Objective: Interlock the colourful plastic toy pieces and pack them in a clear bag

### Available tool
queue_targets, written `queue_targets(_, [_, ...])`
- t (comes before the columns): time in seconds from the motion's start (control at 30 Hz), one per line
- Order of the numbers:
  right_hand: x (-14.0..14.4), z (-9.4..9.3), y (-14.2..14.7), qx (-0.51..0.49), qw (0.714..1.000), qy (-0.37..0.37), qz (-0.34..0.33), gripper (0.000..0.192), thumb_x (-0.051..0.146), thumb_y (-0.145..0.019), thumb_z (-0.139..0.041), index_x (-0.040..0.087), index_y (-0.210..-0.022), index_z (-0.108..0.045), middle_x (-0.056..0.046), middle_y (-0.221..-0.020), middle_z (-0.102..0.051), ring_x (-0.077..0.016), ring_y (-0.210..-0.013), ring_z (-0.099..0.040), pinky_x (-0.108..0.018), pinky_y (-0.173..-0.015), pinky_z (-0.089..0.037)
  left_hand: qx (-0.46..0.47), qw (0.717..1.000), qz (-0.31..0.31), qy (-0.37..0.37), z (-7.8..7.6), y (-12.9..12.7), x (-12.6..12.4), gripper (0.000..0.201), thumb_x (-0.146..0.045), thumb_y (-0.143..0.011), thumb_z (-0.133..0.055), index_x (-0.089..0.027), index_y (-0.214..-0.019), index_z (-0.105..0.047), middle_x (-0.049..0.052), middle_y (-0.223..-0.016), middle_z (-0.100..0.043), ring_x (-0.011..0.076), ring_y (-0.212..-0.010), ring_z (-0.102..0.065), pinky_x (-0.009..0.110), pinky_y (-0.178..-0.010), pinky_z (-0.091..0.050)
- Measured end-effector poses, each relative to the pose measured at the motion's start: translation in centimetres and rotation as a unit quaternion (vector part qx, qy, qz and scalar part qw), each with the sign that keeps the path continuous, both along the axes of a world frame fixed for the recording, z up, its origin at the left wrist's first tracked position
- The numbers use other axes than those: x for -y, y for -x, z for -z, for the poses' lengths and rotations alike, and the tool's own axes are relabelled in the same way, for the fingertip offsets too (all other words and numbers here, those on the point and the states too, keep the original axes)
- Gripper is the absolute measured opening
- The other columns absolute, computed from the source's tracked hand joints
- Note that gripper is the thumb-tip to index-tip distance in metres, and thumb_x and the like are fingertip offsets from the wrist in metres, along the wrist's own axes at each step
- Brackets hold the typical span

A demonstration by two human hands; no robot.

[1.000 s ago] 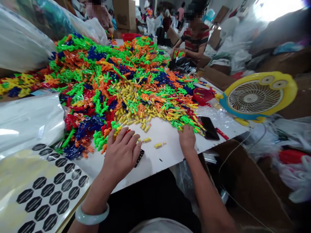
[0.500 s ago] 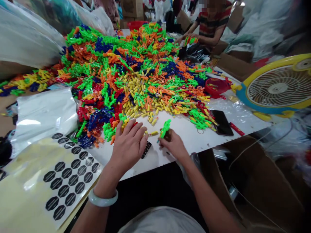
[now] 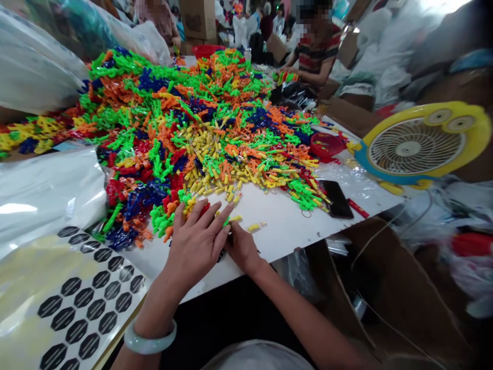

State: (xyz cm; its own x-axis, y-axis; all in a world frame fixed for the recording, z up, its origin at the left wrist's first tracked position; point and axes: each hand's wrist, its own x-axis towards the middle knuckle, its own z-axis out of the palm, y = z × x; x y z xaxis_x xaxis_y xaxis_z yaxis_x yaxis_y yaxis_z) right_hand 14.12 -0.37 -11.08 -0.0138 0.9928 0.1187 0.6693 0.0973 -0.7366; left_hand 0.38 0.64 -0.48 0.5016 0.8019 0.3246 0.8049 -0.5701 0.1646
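My left hand [image 3: 200,231] lies palm down at the near edge of the pile, fingers stretched out over green, yellow and red plastic toy pieces. Close against its thumb is my right hand [image 3: 243,247], its fingers curled and mostly hidden, so what they hold cannot be made out. A bit of green plastic [image 3: 227,220] shows between the two hands. Just right of them, a small yellow tube-like piece [image 3: 256,226] lies on the white table [image 3: 277,231]. Under the left hand a dark object [image 3: 221,256] shows only in part.
A large heap of colourful wrapped toy figures [image 3: 165,123] covers the table. Sticker sheets [image 3: 127,303] lie at left. At right are a phone [image 3: 336,199], a red basket [image 3: 325,146] and a yellow fan [image 3: 419,144]. Across the table sits a person in a striped shirt [image 3: 318,56].
My right hand has moved left, up against my left hand. The green toy figure it held is now mostly out of sight. The left hand stays spread over the pieces; the view has shifted.
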Motion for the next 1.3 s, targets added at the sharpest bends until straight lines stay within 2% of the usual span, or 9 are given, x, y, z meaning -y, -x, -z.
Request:
queue_targets(0.13, [0.0, -0.1, -0.4, -0.038, 0.999, 0.022, -0.024, 0.017, 0.026, -0.083, -0.054, 0.023, -0.098, -0.050, 0.002, -0.077, -0.065, -0.0140, -0.060, -0.059, -0.023, -0.054, -0.042, -0.001, 1.000, 0.011, -0.005, 0.1, 0.1, -0.1, 0.041, -0.038, -0.093, -0.045, -0.036, -0.134, -0.051, 0.001, -0.133, -0.060, 0.0331, -0.131, -0.044, 0.062, -0.111, -0.020])
queue_targets(0.23, [-1.1, -1.2, -2.6, -0.099, 0.989, 0.041, -0.105, 0.016, 0.022, -0.084, -0.052, 0.024, -0.100, -0.053, 0.004, -0.081, -0.066, -0.0094, -0.052, -0.056, -0.021, -0.053, -0.044, 0.008, 1.000, 0.012, -0.009, 0.2, 0.2, -0.1, 0.036, -0.038, -0.093, -0.046, -0.036, -0.127, -0.058, -0.001, -0.129, -0.063, 0.0333, -0.130, -0.045, 0.062, -0.112, -0.019])
queue_targets(0.27, [-2.0, -1.7, -3.8, -0.094, 0.990, 0.028, -0.098, 0.015, 0.021, -0.086, -0.051, 0.023, -0.100, -0.054, 0.003, -0.085, -0.066, -0.0093, -0.054, -0.056, -0.022, -0.055, -0.045, 0.008, 1.000, 0.012, -0.010, 0.2, 0.3, -0.1, 0.035, -0.038, -0.093, -0.046, -0.036, -0.125, -0.059, -0.001, -0.128, -0.063, 0.0330, -0.130, -0.045, 0.062, -0.112, -0.019])
queue_targets(0.37, [-5.8, -3.3, -8.4, 0.031, 0.992, -0.081, 0.090, 0.022, 0.021, -0.086, -0.051, 0.018, -0.106, -0.059, -0.007, -0.102, -0.064, -0.0160, -0.079, -0.060, -0.030, -0.076, -0.047, 0.005, 1.000, 0.011, -0.007, 0.2, 0.4, 0.0, 0.033, -0.039, -0.093, -0.045, -0.036, -0.122, -0.061, -0.001, -0.126, -0.064, 0.0317, -0.129, -0.046, 0.061, -0.112, -0.020])
queue_targets(0.43, [-8.5, -3.9, -11.4, 0.167, 0.957, -0.114, 0.210, 0.026, 0.018, -0.086, -0.049, 0.014, -0.109, -0.061, -0.014, -0.110, -0.061, -0.0227, -0.098, -0.055, -0.036, -0.088, -0.042, 0.006, 1.000, 0.007, -0.007, 0.1, 0.4, 0.0, 0.032, -0.038, -0.093, -0.046, -0.035, -0.121, -0.061, 0.000, -0.125, -0.065, 0.0310, -0.128, -0.047, 0.060, -0.112, -0.020])
queue_targets(0.53, [-10.4, -3.5, -14.1, 0.259, 0.935, -0.084, 0.226, 0.021, 0.015, -0.086, -0.048, 0.011, -0.096, -0.066, -0.016, -0.101, -0.064, -0.0257, -0.099, -0.052, -0.038, -0.089, -0.038, 0.015, 1.000, -0.001, -0.014, 0.2, 0.2, 0.1, 0.031, -0.038, -0.093, -0.047, -0.034, -0.120, -0.062, 0.001, -0.122, -0.067, 0.0303, -0.126, -0.049, 0.059, -0.112, -0.021])
queue_targets(0.8, [-6.4, -0.4, -12.2, 0.261, 0.953, -0.033, 0.153, 0.012, 0.020, -0.083, -0.056, 0.017, -0.086, -0.067, -0.008, -0.088, -0.067, -0.0203, -0.085, -0.057, -0.029, -0.075, -0.039, 0.028, 0.999, -0.018, -0.009, 0.1, -0.3, 0.0, 0.030, -0.039, -0.092, -0.048, -0.033, -0.117, -0.064, 0.002, -0.118, -0.068, 0.0297, -0.125, -0.049, 0.058, -0.112, -0.022])
queue_targets(1.1, [-2.6, -2.0, -12.5, 0.292, 0.936, 0.033, 0.192, 0.017, 0.021, -0.085, -0.053, 0.014, -0.093, -0.066, -0.012, -0.092, -0.065, -0.0226, -0.081, -0.059, -0.031, -0.066, -0.038, 0.026, 0.999, -0.040, -0.002, 0.1, -0.8, -0.1, 0.032, -0.039, -0.094, -0.043, -0.032, -0.117, -0.064, 0.002, -0.117, -0.068, 0.0291, -0.125, -0.048, 0.060, -0.113, -0.019])
queue_targets(1.3, [-0.4, -2.7, -13.9, 0.139, 0.967, 0.029, 0.213, 0.020, 0.035, -0.079, -0.060, 0.017, -0.083, -0.065, -0.007, -0.079, -0.068, -0.0206, -0.074, -0.062, -0.032, -0.070, -0.045, 0.035, 0.998, -0.054, 0.000, 0.2, -1.1, -0.2, 0.032, -0.039, -0.094, -0.042, -0.032, -0.117, -0.064, 0.002, -0.117, -0.067, 0.0295, -0.125, -0.047, 0.060, -0.113, -0.019])
